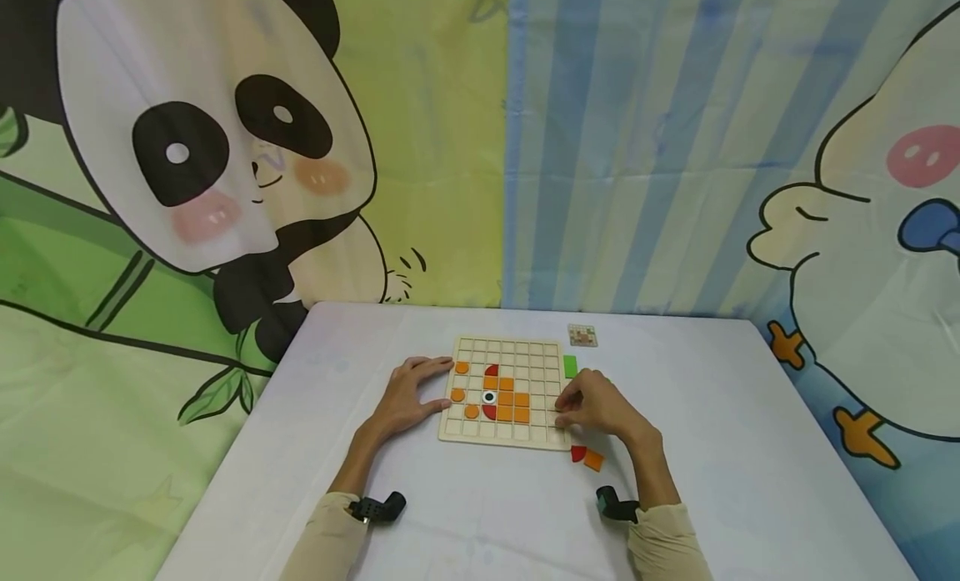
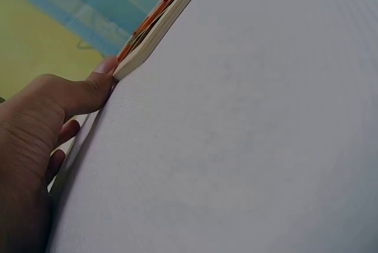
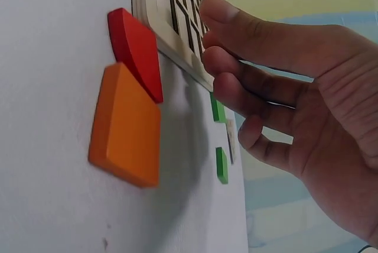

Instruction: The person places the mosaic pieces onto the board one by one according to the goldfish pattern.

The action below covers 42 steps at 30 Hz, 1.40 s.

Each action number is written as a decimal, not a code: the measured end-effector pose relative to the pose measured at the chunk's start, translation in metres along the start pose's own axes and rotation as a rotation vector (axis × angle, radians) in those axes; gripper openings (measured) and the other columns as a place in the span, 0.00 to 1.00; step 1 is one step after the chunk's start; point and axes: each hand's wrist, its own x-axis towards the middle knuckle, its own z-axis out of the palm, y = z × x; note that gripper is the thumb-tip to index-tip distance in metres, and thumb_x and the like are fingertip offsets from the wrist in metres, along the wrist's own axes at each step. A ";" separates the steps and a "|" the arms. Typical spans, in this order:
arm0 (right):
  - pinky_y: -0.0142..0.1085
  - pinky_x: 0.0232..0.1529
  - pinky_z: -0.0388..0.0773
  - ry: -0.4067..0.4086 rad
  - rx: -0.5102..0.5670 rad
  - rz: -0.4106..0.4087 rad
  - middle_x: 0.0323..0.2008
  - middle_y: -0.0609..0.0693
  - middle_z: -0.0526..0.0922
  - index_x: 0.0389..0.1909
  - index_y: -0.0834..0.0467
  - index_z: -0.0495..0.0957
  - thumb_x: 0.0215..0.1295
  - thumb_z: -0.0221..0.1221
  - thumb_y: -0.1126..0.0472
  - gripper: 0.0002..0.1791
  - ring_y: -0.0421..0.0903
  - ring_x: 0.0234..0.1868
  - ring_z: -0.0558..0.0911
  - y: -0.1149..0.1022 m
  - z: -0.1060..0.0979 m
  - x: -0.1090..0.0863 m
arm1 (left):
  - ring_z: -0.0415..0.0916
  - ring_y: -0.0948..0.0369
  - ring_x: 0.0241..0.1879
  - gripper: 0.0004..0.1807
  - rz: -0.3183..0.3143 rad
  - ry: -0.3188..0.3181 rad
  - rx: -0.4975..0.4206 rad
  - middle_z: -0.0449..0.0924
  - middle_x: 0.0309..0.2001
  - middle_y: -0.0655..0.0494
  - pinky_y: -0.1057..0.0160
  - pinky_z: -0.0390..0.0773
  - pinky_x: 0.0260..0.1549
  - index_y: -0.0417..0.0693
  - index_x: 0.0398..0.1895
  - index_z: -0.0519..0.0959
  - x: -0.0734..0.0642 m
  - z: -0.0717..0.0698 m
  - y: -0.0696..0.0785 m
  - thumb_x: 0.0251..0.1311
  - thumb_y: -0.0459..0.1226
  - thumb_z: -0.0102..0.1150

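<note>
A pale wooden grid board (image 1: 480,431) lies on the table. Several orange square tiles (image 1: 521,414), two red rounded tiles (image 1: 492,370), an eye tile (image 1: 489,397) and three orange discs (image 1: 462,368) sit on its grid. My left hand (image 1: 405,402) touches the board's left edge, thumb and fingers spread apart. At the right edge is my right hand (image 1: 600,404), its fingertips at the board's rim. In the right wrist view its fingers are loosely bent, with no piece visible between them. Near it lie a loose red tile (image 3: 134,52) and an orange square tile (image 3: 127,126).
Two green tiles (image 3: 221,165) lie beyond the right hand, one beside the board's right edge. A small patterned card (image 1: 582,335) lies behind them. The white table (image 1: 750,448) ends at printed cloth walls with cartoon animals.
</note>
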 end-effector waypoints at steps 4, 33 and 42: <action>0.31 0.32 0.81 -0.010 0.003 0.002 0.29 0.48 0.90 0.37 0.63 0.93 0.53 0.83 0.65 0.12 0.41 0.28 0.82 0.003 -0.005 -0.005 | 0.68 0.50 0.76 0.41 0.011 0.006 -0.004 0.76 0.78 0.64 0.37 0.61 0.75 0.62 0.78 0.77 0.001 0.000 0.001 0.61 0.50 0.81; 0.34 0.32 0.74 -0.003 -0.088 0.193 0.23 0.46 0.80 0.24 0.52 0.85 0.33 0.91 0.61 0.22 0.44 0.29 0.77 0.014 -0.004 -0.066 | 0.67 0.50 0.77 0.41 -0.009 -0.002 -0.015 0.75 0.79 0.64 0.37 0.60 0.75 0.62 0.78 0.77 -0.003 -0.002 0.000 0.60 0.51 0.81; 0.33 0.31 0.74 0.000 -0.094 0.194 0.23 0.44 0.80 0.25 0.52 0.86 0.42 0.88 0.63 0.17 0.43 0.28 0.77 0.014 -0.002 -0.073 | 0.67 0.50 0.76 0.41 -0.014 -0.002 -0.022 0.75 0.79 0.63 0.37 0.59 0.75 0.62 0.78 0.77 -0.001 -0.001 0.002 0.60 0.51 0.81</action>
